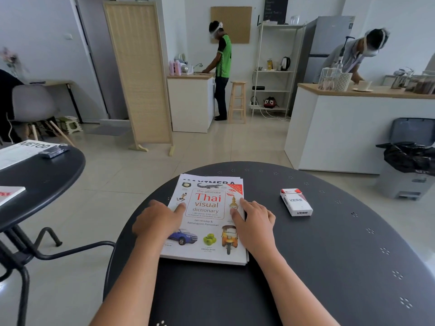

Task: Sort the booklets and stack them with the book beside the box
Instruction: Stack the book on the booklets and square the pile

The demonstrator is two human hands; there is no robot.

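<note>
A white book titled "Thai visual dictionary" [207,208] lies on top of a stack on the round black table [329,267]. Under it, booklets [211,178] stick out at the far edge, showing black letters. My left hand [157,222] rests at the stack's left edge, its thumb lying on the cover. On the right edge lies my right hand [255,222], fingers flat on the cover. A small white and red box marked VESS [296,202] sits to the right of the stack, apart from it.
A second black table [47,170] at the left carries a white booklet [21,151], a dark object [54,151] and another white item at its near edge. Two people work at counters behind. A grey bin [409,158] stands at the right.
</note>
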